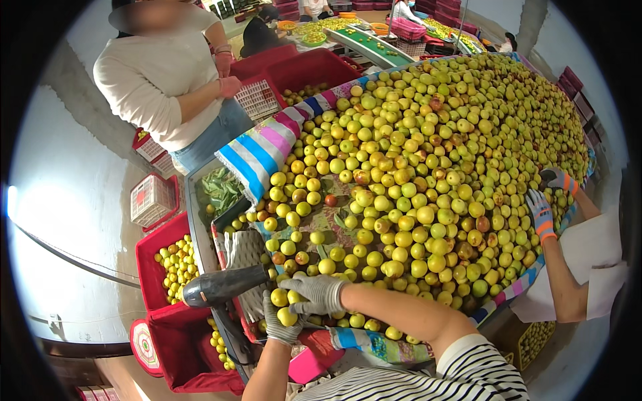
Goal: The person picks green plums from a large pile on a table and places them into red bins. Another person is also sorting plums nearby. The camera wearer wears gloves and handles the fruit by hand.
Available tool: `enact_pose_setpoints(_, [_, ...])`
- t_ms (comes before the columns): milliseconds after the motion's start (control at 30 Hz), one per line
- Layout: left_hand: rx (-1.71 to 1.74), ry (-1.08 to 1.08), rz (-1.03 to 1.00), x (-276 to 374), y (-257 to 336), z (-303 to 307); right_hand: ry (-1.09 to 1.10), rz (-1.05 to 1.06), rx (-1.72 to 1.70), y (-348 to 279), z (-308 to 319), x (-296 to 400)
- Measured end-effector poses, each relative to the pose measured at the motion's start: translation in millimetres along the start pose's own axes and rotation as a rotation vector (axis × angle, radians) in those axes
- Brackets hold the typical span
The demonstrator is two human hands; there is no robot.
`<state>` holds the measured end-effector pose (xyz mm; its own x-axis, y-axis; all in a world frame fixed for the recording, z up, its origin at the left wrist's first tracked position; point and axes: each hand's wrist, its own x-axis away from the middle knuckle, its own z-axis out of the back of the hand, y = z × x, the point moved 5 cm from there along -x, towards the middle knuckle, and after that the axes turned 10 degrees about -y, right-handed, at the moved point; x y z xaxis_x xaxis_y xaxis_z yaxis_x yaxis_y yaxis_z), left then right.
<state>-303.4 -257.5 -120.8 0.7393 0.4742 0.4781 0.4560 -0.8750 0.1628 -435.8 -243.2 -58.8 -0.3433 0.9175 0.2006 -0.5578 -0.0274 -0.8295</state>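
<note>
My left hand [281,321], in a grey striped glove, cups several yellow-green jujubes [287,317] at the near left edge of the sorting table. Just above it, my right hand [321,294], gloved the same way, curls its fingers over a jujube [295,296] beside the cupped ones. The fingertips of both hands are partly hidden by fruit. A broad heap of jujubes [426,150] spreads from my hands to the far end, some with brown patches. Among the looser fruit lies a reddish-brown jujube [330,200].
A dark tapered device [225,285] juts beside my left hand, near a pale slatted chute [246,250]. Red-lined crates [150,270] stand left. A co-worker's gloved hand [541,213] rests on the heap at right; another person [165,85] stands across. A green conveyor [373,47] runs behind.
</note>
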Motion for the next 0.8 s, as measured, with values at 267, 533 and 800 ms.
enact_pose_setpoints(267, [0.177, -0.080, 0.060, 4.0, -3.6, 9.0, 0.751, -0.436, 0.203, 88.7, 227.9, 62.2])
enact_pose_setpoints(533, [0.250, -0.188, 0.132, 2.2, -5.2, 20.2, 0.425, -0.840, 0.714, 123.3, 197.6, 42.7])
enact_pose_setpoints(800, [0.193, -0.174, 0.095, 3.3, -3.4, 16.6, 0.367, -0.703, 0.641, 100.0, 92.4, -2.5])
